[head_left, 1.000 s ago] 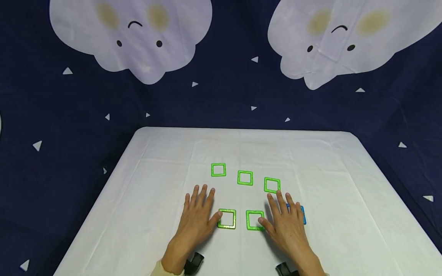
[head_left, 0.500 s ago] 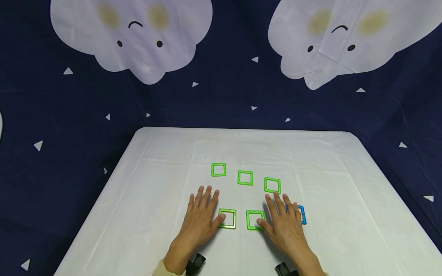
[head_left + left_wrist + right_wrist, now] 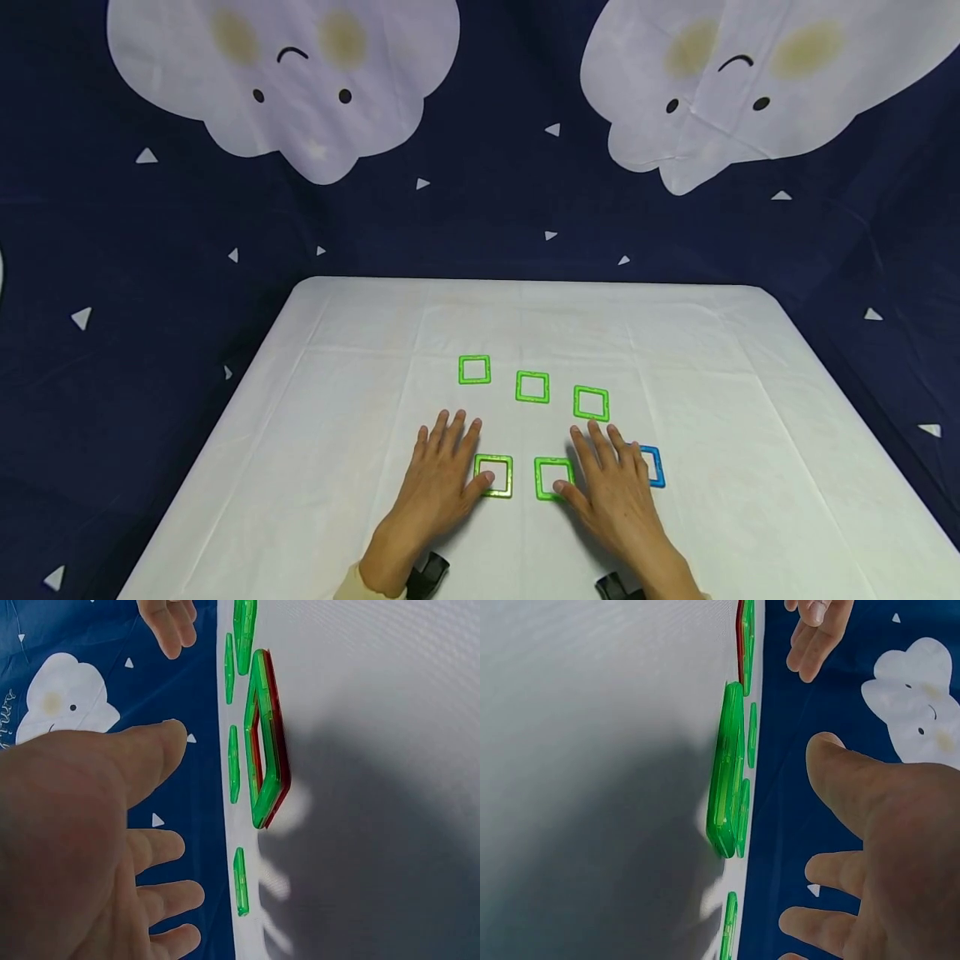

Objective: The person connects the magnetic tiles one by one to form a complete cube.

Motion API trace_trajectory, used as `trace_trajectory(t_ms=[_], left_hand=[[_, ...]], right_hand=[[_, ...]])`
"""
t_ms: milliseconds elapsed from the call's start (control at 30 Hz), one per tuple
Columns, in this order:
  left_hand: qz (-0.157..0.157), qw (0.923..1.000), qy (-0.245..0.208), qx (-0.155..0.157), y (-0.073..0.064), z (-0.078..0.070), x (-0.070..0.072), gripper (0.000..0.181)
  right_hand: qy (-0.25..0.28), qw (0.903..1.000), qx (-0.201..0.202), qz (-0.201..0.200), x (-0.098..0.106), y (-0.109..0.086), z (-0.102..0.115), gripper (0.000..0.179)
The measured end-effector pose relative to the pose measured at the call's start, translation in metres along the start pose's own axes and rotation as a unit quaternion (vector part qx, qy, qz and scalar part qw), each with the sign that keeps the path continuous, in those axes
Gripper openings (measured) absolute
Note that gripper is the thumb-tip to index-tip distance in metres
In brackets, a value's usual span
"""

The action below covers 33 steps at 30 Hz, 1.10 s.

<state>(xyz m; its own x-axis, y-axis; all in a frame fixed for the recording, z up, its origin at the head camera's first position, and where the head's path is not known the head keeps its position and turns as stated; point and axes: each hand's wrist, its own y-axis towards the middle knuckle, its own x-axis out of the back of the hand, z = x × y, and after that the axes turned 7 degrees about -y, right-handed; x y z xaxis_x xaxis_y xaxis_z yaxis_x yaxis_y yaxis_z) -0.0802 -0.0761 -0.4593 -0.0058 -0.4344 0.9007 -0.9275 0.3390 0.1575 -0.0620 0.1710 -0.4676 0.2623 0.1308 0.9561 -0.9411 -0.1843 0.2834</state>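
Palm down, my left hand [image 3: 435, 492] hovers over the white table with its fingers spread and straight. In the head view its thumb overlaps a green square frame [image 3: 510, 477]; the left wrist view shows a gap between them. That green frame [image 3: 271, 802] lies on a red one. My right hand [image 3: 618, 496] also hovers with spread fingers, holding nothing. Its thumb overlaps another green square frame [image 3: 538, 480], which looks thick, like a stack, in the right wrist view. A blue square frame [image 3: 658, 467] is partly hidden behind the right hand.
Beyond the hands lie a left green square [image 3: 475, 357], a middle one [image 3: 532, 373] and a right one [image 3: 591, 389], apart and flat. The white table [image 3: 375, 325] ends at a dark blue cloth [image 3: 480, 225] with cloud prints.
Both hands have drawn slightly back toward the person and a little inward, toward each other. More of the blue frame shows now. The frames have stayed in place.
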Motion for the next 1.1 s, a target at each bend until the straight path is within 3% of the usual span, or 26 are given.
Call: trace_trajectory(t_ms=[667,1100], left_hand=[[0.031,0.9994,0.003,-0.016,-0.0003,-0.0025,-0.0029,0.066],[0.036,0.999,0.013,-0.022,0.0002,-0.0026,-0.0052,0.069]], right_hand=[[0.011,0.9997,0.02,-0.005,-0.0016,-0.0033,-0.0001,0.068],[0.019,0.9993,0.019,0.027,-0.0024,-0.0033,-0.0021,0.069]])
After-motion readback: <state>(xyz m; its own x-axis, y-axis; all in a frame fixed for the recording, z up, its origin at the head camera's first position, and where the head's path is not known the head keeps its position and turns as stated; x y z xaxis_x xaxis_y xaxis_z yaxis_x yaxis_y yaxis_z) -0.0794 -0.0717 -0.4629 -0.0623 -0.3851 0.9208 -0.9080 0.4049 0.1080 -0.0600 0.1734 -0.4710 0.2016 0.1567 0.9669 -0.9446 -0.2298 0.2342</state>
